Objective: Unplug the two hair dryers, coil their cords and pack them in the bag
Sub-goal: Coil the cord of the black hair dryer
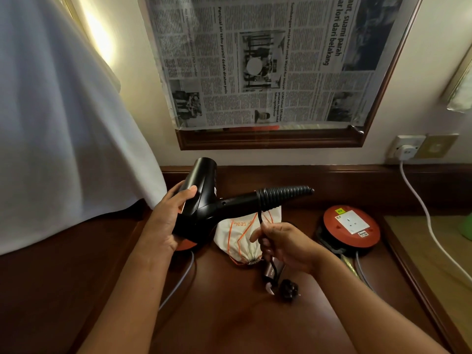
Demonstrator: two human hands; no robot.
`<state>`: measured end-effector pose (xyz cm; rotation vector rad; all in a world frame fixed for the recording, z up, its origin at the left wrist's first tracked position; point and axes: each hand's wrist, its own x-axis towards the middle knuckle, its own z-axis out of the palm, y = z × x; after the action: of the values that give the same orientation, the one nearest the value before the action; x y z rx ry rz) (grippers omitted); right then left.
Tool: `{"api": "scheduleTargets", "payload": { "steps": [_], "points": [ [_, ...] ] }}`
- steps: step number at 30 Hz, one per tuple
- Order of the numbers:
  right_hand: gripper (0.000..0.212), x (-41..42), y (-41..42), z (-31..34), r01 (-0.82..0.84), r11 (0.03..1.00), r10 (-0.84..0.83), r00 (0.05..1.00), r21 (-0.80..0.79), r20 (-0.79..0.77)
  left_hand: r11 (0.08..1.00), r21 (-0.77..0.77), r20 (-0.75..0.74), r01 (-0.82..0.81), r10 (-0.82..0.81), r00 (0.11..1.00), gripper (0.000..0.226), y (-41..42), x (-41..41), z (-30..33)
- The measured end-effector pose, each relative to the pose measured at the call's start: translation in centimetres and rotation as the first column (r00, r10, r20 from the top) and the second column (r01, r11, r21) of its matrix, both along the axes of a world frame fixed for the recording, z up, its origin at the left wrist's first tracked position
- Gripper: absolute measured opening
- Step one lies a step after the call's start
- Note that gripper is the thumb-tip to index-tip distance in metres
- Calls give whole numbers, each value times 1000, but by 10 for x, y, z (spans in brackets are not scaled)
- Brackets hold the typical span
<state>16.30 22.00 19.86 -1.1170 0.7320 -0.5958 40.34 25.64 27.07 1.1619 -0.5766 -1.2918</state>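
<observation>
While the left hand clasps the black plastic hair dryer above the dark wooden worktop, the right hand pinches its black cord, mostly wound round the handle, plug dangling free. Judging by this, coiling is nearly finished. Beneath lies the white drawstring bag; packing remains, and a second dryer is not clearly visible.

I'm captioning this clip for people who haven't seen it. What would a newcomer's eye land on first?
First, the black hair dryer held up at centre by the left hand, its cord wound round the handle, while the right hand pinches the cord's loose end. Then the newspaper-covered mirror above, and the red extension reel at right.
</observation>
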Motion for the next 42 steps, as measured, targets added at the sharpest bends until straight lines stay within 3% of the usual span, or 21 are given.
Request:
{"api": "scheduleTargets", "payload": {
  "steps": [3,7,9,11,14,17,20,25,28,33,38,42],
  "points": [
    [20,-4,-7,4,-56,997,51,994,46,101,997,0,31,80,-80,996,52,0,5,4],
    [17,-7,-19,21,-71,996,68,997,55,47,992,7,77,129,-129,989,52,-2,11,9],
    [3,-11,-21,36,-75,997,78,991,29,-105,987,2,89,159,-158,983,54,-2,14,11],
    [18,-16,-27,50,-139,982,91,942,-127,-324,980,-1,110,198,-197,974,55,-3,18,12],
    [20,-13,-46,66,-420,822,98,770,-385,-631,971,31,155,239,-241,958,61,-3,25,12],
    [10,-9,-59,77,-556,745,42,590,-368,-806,960,59,173,273,-279,945,62,-5,29,12],
    [18,-11,-61,98,-539,730,-20,598,-420,-802,953,67,183,296,-303,935,65,-10,31,11],
    [13,-11,-67,127,-556,685,-77,587,-471,-806,947,79,246,312,-322,914,69,-21,23,9],
    [10,-10,-72,134,-596,655,-110,532,-464,-840,960,84,327,268,-280,903,69,-25,12,11],
    [11,-8,-69,141,-676,555,-240,428,-484,-872,983,31,486,182,-174,856,46,-30,-6,16],
    [17,-3,-61,141,-769,401,-373,360,-498,-855,989,-43,610,141,-86,787,49,-36,-15,20],
    [22,-3,-53,137,-773,390,-428,329,-501,-842,993,-86,648,76,-2,761,52,-39,-15,18]
  ]
}}
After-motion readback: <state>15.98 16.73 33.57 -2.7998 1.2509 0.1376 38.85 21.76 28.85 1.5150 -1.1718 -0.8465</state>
